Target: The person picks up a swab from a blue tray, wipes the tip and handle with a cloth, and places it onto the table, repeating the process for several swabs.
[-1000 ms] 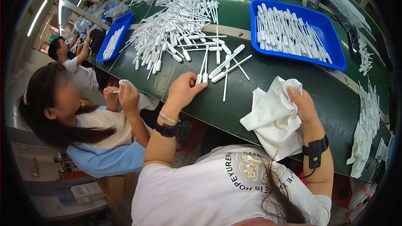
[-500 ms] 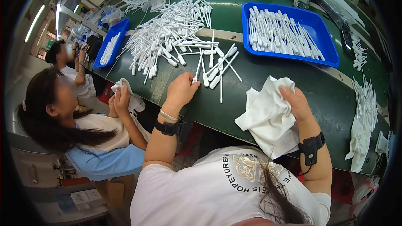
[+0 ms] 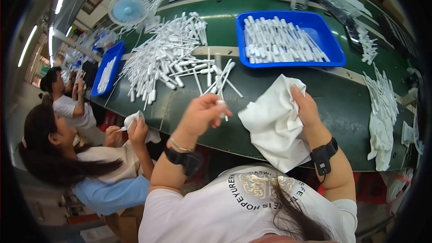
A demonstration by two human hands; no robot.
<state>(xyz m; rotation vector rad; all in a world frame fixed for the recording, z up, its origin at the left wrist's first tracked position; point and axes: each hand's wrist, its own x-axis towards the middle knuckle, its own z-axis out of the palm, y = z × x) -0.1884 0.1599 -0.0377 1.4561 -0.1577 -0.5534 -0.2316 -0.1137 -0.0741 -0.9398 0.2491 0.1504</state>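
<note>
My left hand [image 3: 200, 113], blurred by motion, is just above the near part of the green bench. Its thumb and fingers pinch a slim white stick with a thick handle end [image 3: 221, 103]; part of the stick is hidden by the fingers. My right hand [image 3: 306, 106] grips a crumpled white ribbed cloth [image 3: 272, 117], which hangs over the bench's front edge. A few similar sticks [image 3: 228, 78] lie crossed just beyond my left hand. Behind them, to the left, spreads a large heap of white sticks [image 3: 164, 58].
A blue tray [image 3: 294, 64] full of white sticks stands beyond the cloth. More sticks [image 3: 380, 92] and a white cloth [image 3: 377, 137] lie at the right. A fan [image 3: 129, 9] and another blue tray [image 3: 116, 56] stand at far left. A co-worker [image 3: 103, 162] sits close on my left.
My left hand has lifted a white stick off the bench and turned toward the cloth. The right hand still holds the cloth. The whole view has shifted slightly.
</note>
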